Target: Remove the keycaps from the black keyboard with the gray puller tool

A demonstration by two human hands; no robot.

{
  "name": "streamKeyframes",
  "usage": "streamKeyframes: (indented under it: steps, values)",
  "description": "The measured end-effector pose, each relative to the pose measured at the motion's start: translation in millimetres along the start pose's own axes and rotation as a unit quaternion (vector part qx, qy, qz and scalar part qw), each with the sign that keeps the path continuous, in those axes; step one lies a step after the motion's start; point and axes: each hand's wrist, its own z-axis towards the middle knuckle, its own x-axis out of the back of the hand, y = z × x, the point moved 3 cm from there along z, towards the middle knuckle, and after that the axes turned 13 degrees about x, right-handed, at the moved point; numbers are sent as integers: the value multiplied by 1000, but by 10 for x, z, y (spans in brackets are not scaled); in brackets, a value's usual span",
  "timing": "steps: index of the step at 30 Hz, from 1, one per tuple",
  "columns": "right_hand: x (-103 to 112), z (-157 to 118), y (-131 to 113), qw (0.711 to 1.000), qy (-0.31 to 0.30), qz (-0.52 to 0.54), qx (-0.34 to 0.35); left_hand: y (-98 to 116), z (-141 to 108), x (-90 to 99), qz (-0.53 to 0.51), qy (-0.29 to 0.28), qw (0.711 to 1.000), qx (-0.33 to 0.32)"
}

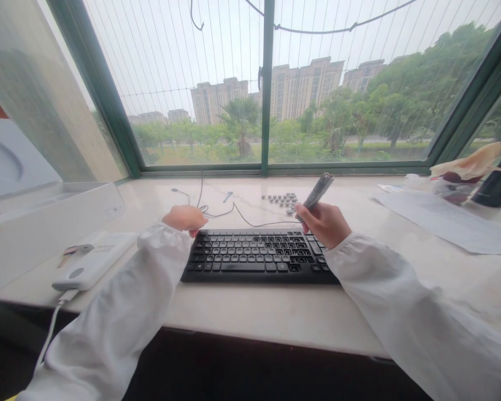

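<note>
A black keyboard (242, 267) lies flat on the pale ledge, with several keys off on its right half and dark sockets showing there. My left hand (185, 217) is closed at the keyboard's back left corner, thumb against its edge; its other fingertips are hidden. Over the back right part of the keyboard, my right hand (326, 224) grips a dark, narrow tool (318, 190), tilted with its frayed-looking end up; its exact kind is unclear. Loose keycaps (284, 199) sit in rows behind the keyboard, left of my right hand.
A black cable (254, 224) winds behind the keyboard near a small blue strip (227, 196). At left are a white power bank (92, 267), keys (72, 252) and an open white box (50, 223). Papers (455, 220) lie at right; the window (268, 111) stands behind.
</note>
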Motion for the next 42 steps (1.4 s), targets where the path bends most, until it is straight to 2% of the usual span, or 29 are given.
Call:
streamKeyframes:
  steps: [3,9,11,13,14,16,19,20,22,26,31,42]
  values:
    - [5,6,17,1000,-2,1,0,152,-113,-11,32,-36,999,24]
    - [-33,10,36,1000,-27,13,2,329,-173,-28,28,12,999,-18]
    - [-71,7,28,999,-44,21,3,338,-180,-3,28,70,997,-1]
    - [-118,0,9,998,-62,24,10,367,-226,52,12,169,986,10]
    - [-142,-4,-3,997,-69,24,15,404,-267,76,-5,217,976,-6]
    - [-189,-16,-30,996,-77,28,25,533,-371,86,-48,270,956,-102]
    - [-260,-39,-63,995,-83,46,31,790,-553,-5,-80,252,904,-334]
    - [-281,-47,-72,995,-86,49,32,858,-600,-51,-73,241,886,-389]
    - [-315,-61,-88,994,-89,48,35,948,-648,-134,-59,233,866,-439]
    - [-350,-80,-115,994,-92,45,38,996,-650,-224,-38,245,857,-452]
    - [-381,-93,-131,993,-92,56,38,1007,-675,-228,-28,257,851,-458]
    - [-433,-78,-151,992,-102,68,15,1044,-662,-238,-92,233,876,-412]
